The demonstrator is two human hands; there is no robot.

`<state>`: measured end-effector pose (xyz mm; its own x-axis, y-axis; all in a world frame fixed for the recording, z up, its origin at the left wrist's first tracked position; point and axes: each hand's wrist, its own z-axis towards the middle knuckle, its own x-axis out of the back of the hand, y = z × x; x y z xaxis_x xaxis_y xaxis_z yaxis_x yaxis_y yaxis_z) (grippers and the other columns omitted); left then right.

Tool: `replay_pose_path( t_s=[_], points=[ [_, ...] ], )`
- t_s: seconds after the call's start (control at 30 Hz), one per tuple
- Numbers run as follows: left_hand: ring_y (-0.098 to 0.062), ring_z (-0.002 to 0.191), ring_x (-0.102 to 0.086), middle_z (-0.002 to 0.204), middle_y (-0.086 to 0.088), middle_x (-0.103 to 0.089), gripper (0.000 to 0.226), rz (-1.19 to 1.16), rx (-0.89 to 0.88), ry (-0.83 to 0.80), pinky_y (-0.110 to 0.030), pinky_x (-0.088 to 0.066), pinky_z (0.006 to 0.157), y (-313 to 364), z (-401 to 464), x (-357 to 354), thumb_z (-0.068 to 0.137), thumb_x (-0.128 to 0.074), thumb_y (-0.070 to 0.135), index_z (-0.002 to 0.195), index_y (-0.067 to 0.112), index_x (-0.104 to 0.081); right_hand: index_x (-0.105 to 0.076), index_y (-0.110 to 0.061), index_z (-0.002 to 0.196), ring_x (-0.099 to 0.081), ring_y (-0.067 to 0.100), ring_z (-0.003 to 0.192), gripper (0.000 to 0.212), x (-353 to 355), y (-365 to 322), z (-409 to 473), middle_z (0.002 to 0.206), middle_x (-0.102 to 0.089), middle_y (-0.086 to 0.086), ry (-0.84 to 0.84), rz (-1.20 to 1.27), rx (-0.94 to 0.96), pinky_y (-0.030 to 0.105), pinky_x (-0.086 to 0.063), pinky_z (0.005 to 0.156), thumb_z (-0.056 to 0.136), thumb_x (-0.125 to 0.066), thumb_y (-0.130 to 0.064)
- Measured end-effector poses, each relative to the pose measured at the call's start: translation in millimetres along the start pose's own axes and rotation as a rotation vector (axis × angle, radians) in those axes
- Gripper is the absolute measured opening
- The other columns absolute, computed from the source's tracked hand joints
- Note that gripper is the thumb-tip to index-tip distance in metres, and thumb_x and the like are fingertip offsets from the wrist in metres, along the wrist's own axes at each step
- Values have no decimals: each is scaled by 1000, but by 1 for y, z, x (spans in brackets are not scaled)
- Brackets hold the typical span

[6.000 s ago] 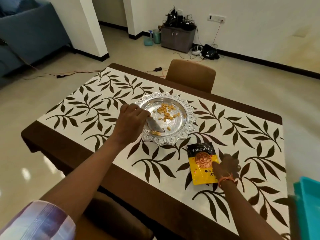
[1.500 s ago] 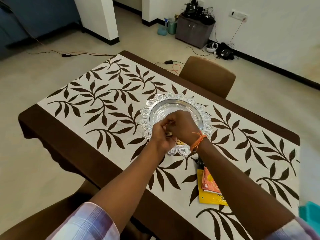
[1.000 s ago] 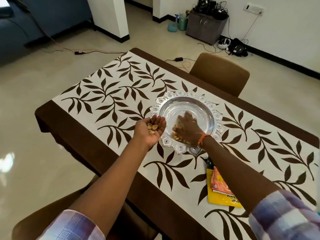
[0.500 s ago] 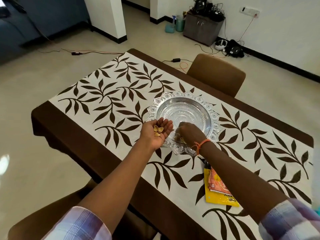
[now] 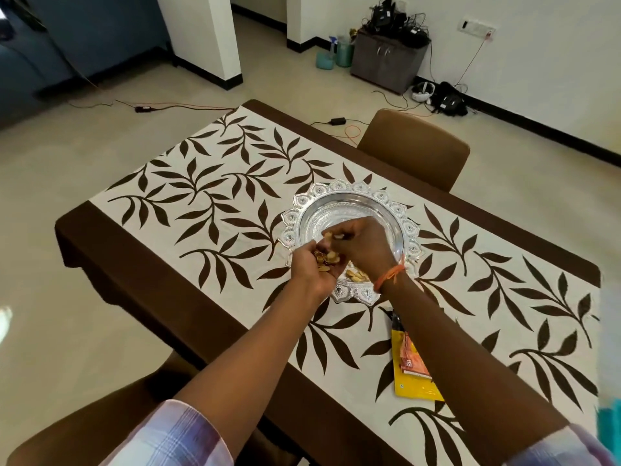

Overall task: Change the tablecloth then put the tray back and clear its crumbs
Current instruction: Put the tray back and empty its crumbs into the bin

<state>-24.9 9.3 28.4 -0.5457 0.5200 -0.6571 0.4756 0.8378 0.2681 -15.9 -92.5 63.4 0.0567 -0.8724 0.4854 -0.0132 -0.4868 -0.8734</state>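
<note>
From the head view, your two hands meet over the near rim of the silver tray (image 5: 349, 206), which sits on the leaf-print tablecloth (image 5: 208, 203) towards the middle of the surface, straight ahead of you. Your left hand (image 5: 314, 267) is cupped palm-up just at the tray's near-left edge, holding a small heap of crumbs (image 5: 324, 258) in the palm. Your right hand (image 5: 361, 243) hangs above it with fingers bunched downward, pinching a few pale bits and apparently about to drop them into the left palm. More crumbs (image 5: 357, 274) lie inside the tray beneath your right wrist, close to the near rim, so the right hand is the nearer one for the next pick; I judge it only has to dip down and slightly towards you. The tray is round, so no long axis matters. The far half of its bowl looks bare and shiny.

A yellow packet (image 5: 415, 371) lies flat on the cloth to your right, partly hidden by your right forearm. A brown chair (image 5: 416, 146) stands at the far side of the surface. Beyond it, on the tiled floor, a small cabinet (image 5: 386, 63) stands against the wall amid cables.
</note>
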Motion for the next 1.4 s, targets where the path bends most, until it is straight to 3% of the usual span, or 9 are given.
replay_pose_path(
  t_s=[0.13,0.33,0.53,0.77,0.93,1.03,1.13,1.3,1.4],
  points=[
    [-12,50,-52,56,-2,-53,33,52,-11,7,-25,-47,60,4,1,-4,94,-36,10,65,12,-52,-77,-13,97,-69,12,88,28,-7,-17,-1,95,-75,4,-60,-354,143,24,-54,85,78,-64,4],
    [-26,67,-69,71,-14,-67,34,54,-24,-38,-34,-60,67,17,-3,-2,99,-34,18,81,5,-60,-75,-8,97,-68,11,83,30,25,-6,6,93,-74,5,108,-250,175,14,-54,77,80,-61,12],
    [-25,72,-63,73,-12,-62,28,45,-50,-1,-35,-55,70,39,-2,11,93,-36,10,78,5,-59,-66,-3,116,-60,29,112,44,41,45,9,117,-65,16,-283,-732,-98,37,-52,95,75,-65,12],
    [-23,72,-62,73,-10,-61,28,35,-56,-8,-33,-54,70,45,-1,14,93,-34,9,77,6,-58,-76,-13,88,-56,11,60,22,-9,95,21,74,-67,5,-299,-611,-44,20,-44,62,70,-83,-24],
    [-22,71,-63,72,-10,-62,28,30,-58,-25,-29,-59,62,48,0,14,92,-35,9,78,7,-58,-69,-12,113,-60,26,101,43,-12,51,20,109,-62,14,-198,-474,154,36,-50,87,73,-69,5],
    [-22,71,-64,71,-10,-63,28,24,-65,-38,-31,-57,65,52,0,17,91,-34,8,78,7,-59,-45,-22,142,-25,28,142,67,1,60,24,154,-29,14,-491,-618,189,41,-22,115,81,-70,-7],
    [-23,72,-64,71,-10,-63,27,36,-74,-33,-33,-55,70,53,1,19,92,-34,9,80,6,-59,-34,-28,147,-3,33,148,71,-6,67,27,160,-11,11,-651,-726,229,50,-16,119,88,-59,3],
    [-22,74,-62,75,-10,-61,27,45,-81,-40,-33,-53,72,47,1,19,93,-33,9,82,6,-58,-54,-16,135,-33,30,141,47,-16,67,20,151,-40,6,-619,-811,492,45,-41,108,92,-53,1],
    [-23,75,-63,74,-10,-62,27,47,-71,-39,-34,-54,72,42,3,21,94,-34,9,83,6,-59,-69,-10,115,-63,32,109,26,-13,65,11,121,-65,13,-486,-836,601,39,-55,83,91,-59,-8]
  ],
)
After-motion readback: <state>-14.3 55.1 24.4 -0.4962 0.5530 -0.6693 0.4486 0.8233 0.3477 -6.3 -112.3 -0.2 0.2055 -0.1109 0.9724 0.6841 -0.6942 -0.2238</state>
